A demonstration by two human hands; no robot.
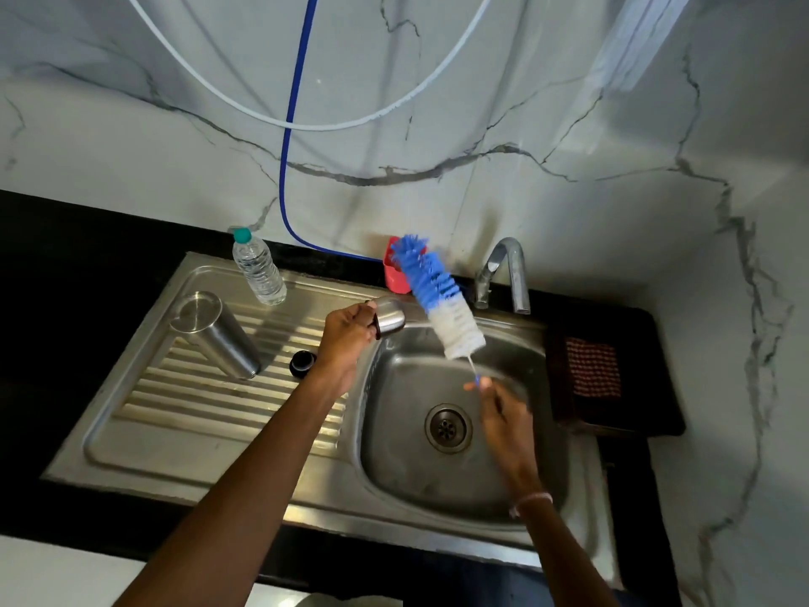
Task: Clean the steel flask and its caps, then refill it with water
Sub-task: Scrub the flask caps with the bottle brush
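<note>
Left hand [346,330] clamped steel cap [389,316] at basin's back-left rim, so drips fell in sink [503,488]. Right hand [503,414] pinched brush [437,295] handle, bristles raised beside cap, likely ready to scrub. Flask [214,332] stood on drainboard; black inner cap [302,362] just beside it.

Dim, cool indoor light from the upper right, where a pale streak falls across the marble wall [613,124]. Bright bands alternate with shadow on the ribbed drainboard [184,387]; soft glare marks the steel flask [214,335] and the sink basin [407,466]. The black counter [52,265] loses all detail in shadow. Motion blur smears the right hand [503,414] and the bottle brush [437,291]; the left hand [346,330] is sharper. Wide-angle distortion bends the counter edge and wall lines toward the frame borders, and overall sharpness is soft
</note>
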